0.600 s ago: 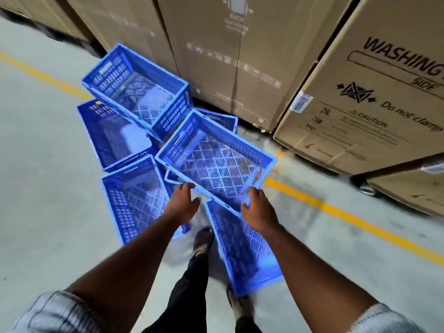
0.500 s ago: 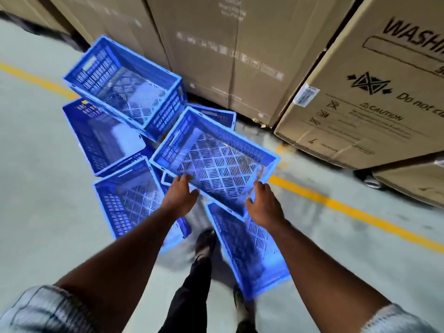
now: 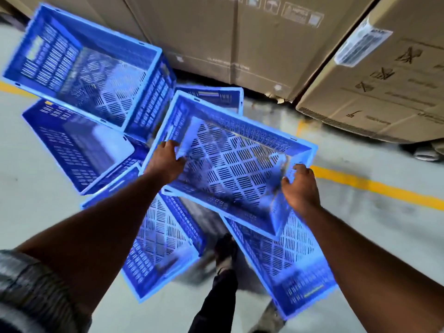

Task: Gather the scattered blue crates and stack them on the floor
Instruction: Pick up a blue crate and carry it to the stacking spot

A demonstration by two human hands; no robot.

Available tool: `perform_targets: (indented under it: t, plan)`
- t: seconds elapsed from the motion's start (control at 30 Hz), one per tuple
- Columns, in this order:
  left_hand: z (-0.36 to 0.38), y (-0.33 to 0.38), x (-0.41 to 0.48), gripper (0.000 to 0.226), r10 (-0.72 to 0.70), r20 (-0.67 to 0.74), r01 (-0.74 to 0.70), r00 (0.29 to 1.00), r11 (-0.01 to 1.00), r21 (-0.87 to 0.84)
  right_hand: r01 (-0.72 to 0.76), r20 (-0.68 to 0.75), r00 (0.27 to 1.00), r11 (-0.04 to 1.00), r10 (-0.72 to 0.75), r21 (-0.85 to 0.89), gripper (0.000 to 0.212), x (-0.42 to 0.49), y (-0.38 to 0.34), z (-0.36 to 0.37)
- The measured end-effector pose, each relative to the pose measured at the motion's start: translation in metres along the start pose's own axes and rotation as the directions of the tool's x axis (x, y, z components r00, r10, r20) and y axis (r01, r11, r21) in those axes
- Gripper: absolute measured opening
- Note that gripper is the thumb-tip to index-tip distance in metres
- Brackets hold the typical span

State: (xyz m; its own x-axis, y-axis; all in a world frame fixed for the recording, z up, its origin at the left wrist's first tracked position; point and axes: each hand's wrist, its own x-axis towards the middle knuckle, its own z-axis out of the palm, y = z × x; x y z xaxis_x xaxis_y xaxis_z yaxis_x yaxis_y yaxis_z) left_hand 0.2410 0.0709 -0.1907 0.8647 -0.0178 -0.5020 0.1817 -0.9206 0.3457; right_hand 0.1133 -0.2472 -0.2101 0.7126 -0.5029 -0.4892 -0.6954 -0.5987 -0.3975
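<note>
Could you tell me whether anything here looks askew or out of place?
Yes: the blue crates lie jumbled at odd angles, overlapping rather than stacked. Both hands grip one crate, tilted above the others.

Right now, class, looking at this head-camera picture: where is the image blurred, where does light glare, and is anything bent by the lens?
Head view: motion blur smears the perforated blue plastic crate held by the left hand and right hand; the yellow painted floor line looks streaked; a whitish glare patch sits inside the blue crate lying at left; the wide lens tilts the brown cardboard boxes.
</note>
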Motion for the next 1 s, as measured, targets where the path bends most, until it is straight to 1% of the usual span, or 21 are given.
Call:
perform_targets:
  t: [0.1,0.17,0.23,0.3,0.37,0.4,0.47,0.53,0.67,0.77,0.8,0.87,1.0]
  plan:
    - [0.002,-0.012,0.025,0.052,0.009,-0.017,-0.008,1.000,0.999,0.039,-0.108,-0.004,0.994,0.994,0.109,0.024,0.044,0.015,0.018,0.012]
    - [0.002,-0.017,0.038,0.056,-0.003,-0.046,0.005,0.999,0.998,0.058,-0.153,-0.027,0.988,0.987,0.154,0.046,0.041,0.022,0.029,0.017]
    - [0.002,-0.021,0.049,0.058,-0.047,-0.080,0.052,0.996,0.997,0.064,-0.203,-0.065,0.976,0.978,0.206,0.050,0.036,0.027,0.039,0.022]
    - [0.004,-0.026,0.059,0.060,-0.079,-0.096,0.088,0.992,0.992,0.087,-0.286,-0.085,0.953,0.956,0.291,0.065,0.036,0.030,0.045,0.024]
    - [0.006,-0.032,0.068,0.064,-0.084,-0.080,0.093,0.993,0.988,0.119,-0.373,-0.054,0.923,0.920,0.381,0.124,0.043,0.035,0.048,0.030]
    - [0.008,-0.035,0.073,0.066,-0.075,-0.071,0.084,0.995,0.987,0.134,-0.395,-0.027,0.915,0.906,0.404,0.153,0.046,0.037,0.047,0.034]
    - [0.013,-0.041,0.085,0.068,-0.065,-0.068,0.074,0.996,0.987,0.144,-0.417,0.038,0.908,0.887,0.418,0.198,0.048,0.043,0.046,0.045]
    - [0.018,-0.048,0.093,0.072,-0.061,-0.069,0.070,0.996,0.988,0.135,-0.436,0.089,0.900,0.866,0.428,0.244,0.043,0.046,0.046,0.055]
    - [0.027,-0.059,0.105,0.083,-0.109,-0.058,0.111,0.992,0.993,0.036,-0.470,0.113,0.878,0.797,0.464,0.379,0.033,0.052,0.055,0.071]
    - [0.030,-0.061,0.113,0.080,-0.161,-0.048,0.159,0.986,0.987,-0.027,-0.451,0.165,0.886,0.721,0.434,0.526,0.005,0.060,0.068,0.078]
    - [0.030,-0.060,0.114,0.077,-0.178,-0.040,0.177,0.983,0.984,-0.022,-0.454,0.193,0.884,0.690,0.425,0.563,0.011,0.061,0.069,0.077]
    - [0.028,-0.059,0.114,0.070,-0.212,-0.025,0.212,0.977,0.977,-0.011,-0.445,0.223,0.891,0.664,0.395,0.602,0.012,0.063,0.069,0.076]
    - [0.030,-0.061,0.098,0.058,-0.271,0.048,0.275,0.961,0.956,-0.103,-0.436,0.176,0.889,0.665,0.423,0.606,0.015,0.060,0.084,0.075]
